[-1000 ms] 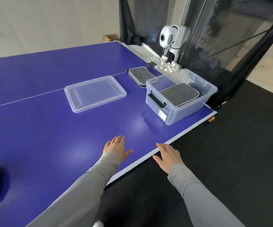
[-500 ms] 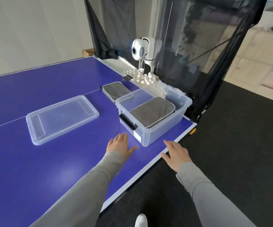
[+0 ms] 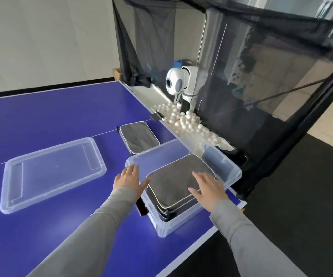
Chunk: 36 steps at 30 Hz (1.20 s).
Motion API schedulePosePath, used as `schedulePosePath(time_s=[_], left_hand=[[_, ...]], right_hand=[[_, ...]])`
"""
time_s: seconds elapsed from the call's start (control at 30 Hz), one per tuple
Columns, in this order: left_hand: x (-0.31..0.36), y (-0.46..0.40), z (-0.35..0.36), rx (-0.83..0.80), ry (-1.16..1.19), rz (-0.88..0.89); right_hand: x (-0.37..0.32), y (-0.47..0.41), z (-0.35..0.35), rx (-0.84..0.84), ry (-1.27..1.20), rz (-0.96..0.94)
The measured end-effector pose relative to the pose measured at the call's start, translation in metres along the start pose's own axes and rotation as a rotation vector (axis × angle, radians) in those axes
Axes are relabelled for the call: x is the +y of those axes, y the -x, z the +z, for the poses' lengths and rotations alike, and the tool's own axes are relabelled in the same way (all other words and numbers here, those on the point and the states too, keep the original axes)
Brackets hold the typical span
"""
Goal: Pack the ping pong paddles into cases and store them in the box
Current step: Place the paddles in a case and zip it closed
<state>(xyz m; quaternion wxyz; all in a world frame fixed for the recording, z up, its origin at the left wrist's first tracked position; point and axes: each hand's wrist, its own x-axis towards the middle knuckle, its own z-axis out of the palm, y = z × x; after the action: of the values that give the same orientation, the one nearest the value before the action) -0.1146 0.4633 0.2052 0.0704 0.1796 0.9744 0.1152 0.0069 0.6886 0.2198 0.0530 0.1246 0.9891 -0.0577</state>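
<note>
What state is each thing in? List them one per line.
Box: open, lid off, case inside.
Lid: flat on the table, apart from the box.
Case in box: shut, lying tilted.
Case on table: shut, flat, behind the box.
Left hand: open, at the box's left rim.
Right hand: open, fingers spread over the case in the box.
Balls: piled in the tray past the table's end.

- Grey zippered paddle case (image 3: 178, 176) in clear plastic storage box (image 3: 229, 170): near right corner hidden under right hand (image 3: 208, 187); contact unclear.
- Second dark case beneath it, only an edge visible.
- Left hand (image 3: 130, 179) covers box's left rim.
- Grey sleeves cut off by bottom edge.
- Black catch net (image 3: 261, 56) runs off top, right.
</note>
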Motion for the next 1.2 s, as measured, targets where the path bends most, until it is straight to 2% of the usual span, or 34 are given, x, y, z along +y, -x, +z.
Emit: schedulePosePath(time_s=[0.17,0.4,0.63,0.87,1.03,1.2], left_hand=[[0.001,-0.034,0.007,0.045,-0.002,-0.138],[0.017,-0.078,0.016,0.072,0.061,-0.434],[0.020,-0.089,0.032,0.114,0.135,-0.622],[0.019,-0.097,0.050,0.210,0.271,-0.647],[0.016,-0.097,0.054,0.249,0.382,-0.652],[0.014,-0.099,0.060,0.273,0.381,-0.646]], right_hand=[[0.019,-0.067,-0.011,-0.008,0.020,-0.133],[0.044,-0.174,-0.015,-0.056,-0.002,-0.351],[0.046,-0.254,-0.017,-0.068,-0.105,-0.417],[0.029,-0.329,-0.004,-0.116,-0.124,-0.371],[0.005,-0.381,0.021,-0.190,-0.206,-0.230],[-0.021,-0.425,0.055,-0.276,-0.202,-0.132]])
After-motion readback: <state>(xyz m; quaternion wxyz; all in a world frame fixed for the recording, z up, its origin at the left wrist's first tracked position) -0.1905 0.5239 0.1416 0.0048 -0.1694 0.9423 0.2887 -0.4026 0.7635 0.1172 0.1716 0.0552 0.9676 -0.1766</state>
